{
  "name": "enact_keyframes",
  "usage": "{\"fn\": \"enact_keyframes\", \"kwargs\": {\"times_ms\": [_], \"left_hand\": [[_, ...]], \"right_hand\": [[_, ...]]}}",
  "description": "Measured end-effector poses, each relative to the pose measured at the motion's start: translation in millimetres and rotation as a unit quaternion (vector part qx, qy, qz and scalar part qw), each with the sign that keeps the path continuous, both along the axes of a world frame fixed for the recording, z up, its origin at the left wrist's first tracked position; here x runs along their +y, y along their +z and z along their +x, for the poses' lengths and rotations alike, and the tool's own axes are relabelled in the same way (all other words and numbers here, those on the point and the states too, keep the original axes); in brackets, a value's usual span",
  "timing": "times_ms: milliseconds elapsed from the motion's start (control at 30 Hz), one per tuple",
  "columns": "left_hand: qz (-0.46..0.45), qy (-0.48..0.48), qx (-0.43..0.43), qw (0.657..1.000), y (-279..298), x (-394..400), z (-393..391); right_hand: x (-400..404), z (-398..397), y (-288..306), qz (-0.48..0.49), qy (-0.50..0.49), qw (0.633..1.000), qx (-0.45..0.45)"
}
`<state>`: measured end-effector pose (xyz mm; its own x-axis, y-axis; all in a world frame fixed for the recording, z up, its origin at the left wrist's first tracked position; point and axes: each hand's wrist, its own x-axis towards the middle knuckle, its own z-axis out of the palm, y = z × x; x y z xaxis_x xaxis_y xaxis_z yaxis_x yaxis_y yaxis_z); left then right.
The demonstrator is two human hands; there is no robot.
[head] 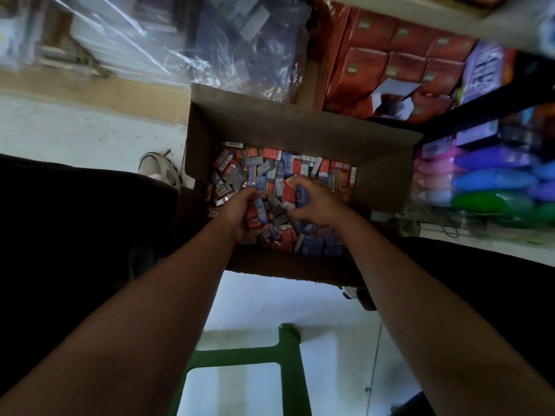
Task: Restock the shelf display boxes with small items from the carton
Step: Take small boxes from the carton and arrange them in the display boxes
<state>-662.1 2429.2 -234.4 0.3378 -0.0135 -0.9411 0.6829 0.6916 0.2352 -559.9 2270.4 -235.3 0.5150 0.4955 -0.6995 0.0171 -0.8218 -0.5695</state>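
Cardboard carton [300, 127] sits open on the pale floor [90, 130] between the person's knees, its flaps spread and its bottom heaped with small packets [270, 172] in red, blue and grey, lying at every angle from wall to wall.

Nearest the camera, a green frame [288, 355], perhaps a stool, shows beneath the two bare forearms. Both arms reach down into the carton's near half. The left hand [240, 214] is curled round a little stack of packets, a blue one [260, 213] and a red one [252, 222] lying in the palm with the thumb pressed over them. The right hand [312, 202] is just beside it, fingers bent round a blue packet [301, 196] and a red-and-white one [289, 196]; how many it grips I cannot tell, as the picture is blurred there. The two hands are near but not touching.

By the carton's left wall, a pale shoe [162, 172] rests on the floor.

Beyond the carton's far wall lies crinkled clear plastic wrap [186, 49] over stacked goods. At the far right, orange display boxes [402, 55] are packed in rows on a shelf, and below them, against the carton's right wall, lie soft packs in pink, purple, blue and green [492, 181].
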Motion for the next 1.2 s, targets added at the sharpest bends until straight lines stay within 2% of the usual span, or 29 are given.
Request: {"fn": "enact_keyframes", "kwargs": {"times_ms": [100, 167, 300, 433, 533, 633, 733, 900, 1033, 1200], "left_hand": [[-0.047, -0.002, -0.021, 0.999, 23, -5, 9], [-0.098, 0.021, -0.072, 0.992, 48, -9, 19], [-0.143, 0.07, -0.172, 0.972, 109, -18, 40], [-0.141, 0.094, -0.246, 0.954, 176, -33, 53], [-0.162, 0.108, -0.288, 0.938, 221, -45, 60], [-0.192, 0.102, -0.298, 0.929, 256, -58, 70], [-0.201, 0.104, -0.295, 0.928, 285, -75, 79], [-0.231, 0.068, -0.284, 0.928, 327, -99, 82], [-0.224, 0.029, -0.279, 0.934, 363, -124, 89], [-0.125, 0.004, -0.201, 0.972, 395, -162, 119]], "right_hand": [[13, 10, 51, 0.055, 0.027, 0.998, -0.005], [20, 16, 91, 0.076, 0.056, 0.996, -0.006], [24, 19, 168, 0.058, 0.101, 0.992, -0.045], [14, 18, 232, 0.073, 0.084, 0.985, -0.13], [-1, 18, 279, 0.083, 0.034, 0.983, -0.162], [-19, 13, 323, 0.089, 0.006, 0.97, -0.224], [-40, 9, 357, 0.13, -0.039, 0.962, -0.239], [-81, 13, 407, 0.229, -0.137, 0.949, -0.168], [-117, 24, 443, 0.332, -0.237, 0.909, -0.091], [-154, 43, 468, 0.376, -0.346, 0.857, -0.064]]}}
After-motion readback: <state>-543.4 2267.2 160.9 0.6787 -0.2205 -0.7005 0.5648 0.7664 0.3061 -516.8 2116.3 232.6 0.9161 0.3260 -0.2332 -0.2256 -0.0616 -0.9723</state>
